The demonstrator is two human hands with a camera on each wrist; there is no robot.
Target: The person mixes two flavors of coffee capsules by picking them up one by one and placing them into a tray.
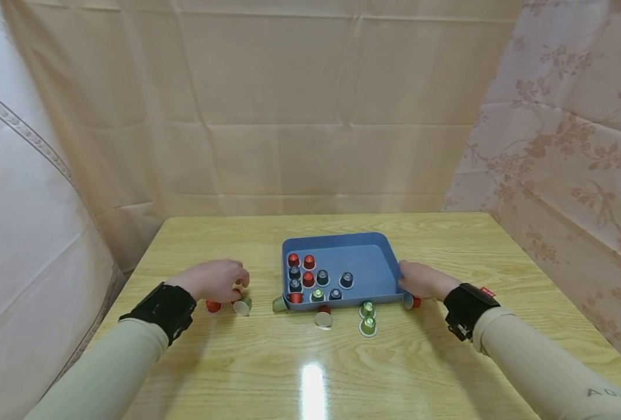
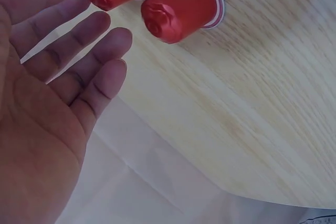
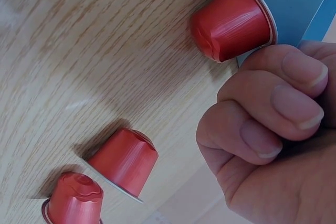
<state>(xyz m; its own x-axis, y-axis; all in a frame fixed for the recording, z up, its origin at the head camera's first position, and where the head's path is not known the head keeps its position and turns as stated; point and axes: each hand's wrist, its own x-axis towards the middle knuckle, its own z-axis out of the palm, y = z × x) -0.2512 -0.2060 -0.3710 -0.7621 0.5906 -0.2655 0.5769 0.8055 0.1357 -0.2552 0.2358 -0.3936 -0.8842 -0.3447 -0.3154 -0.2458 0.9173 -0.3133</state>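
A blue tray [image 1: 370, 262] holds red, dark blue and green coffee capsules, mostly toward its left side. My right hand [image 1: 423, 279] grips the tray's right edge, its fingers curled in the right wrist view. A red capsule [image 3: 233, 24] lies against the tray wall close to those fingers. Left of the tray, my left hand [image 1: 213, 280] hovers over a few loose capsules, fingers relaxed and slightly bent. Below it are a red capsule [image 1: 213, 306] and a green capsule [image 1: 243, 306] tipped on its side. In the left wrist view, two red capsules, one nearer [image 2: 181, 9], lie just past the fingertips.
Two green capsules [image 1: 367, 326] stand in front of the tray. A capsule on its side [image 1: 323, 317] shows its pale lid nearby, and another green one [image 1: 279, 304] lies at the tray's left front corner. The wooden table [image 1: 258, 373] meets a beige cloth [image 1: 289, 146] behind.
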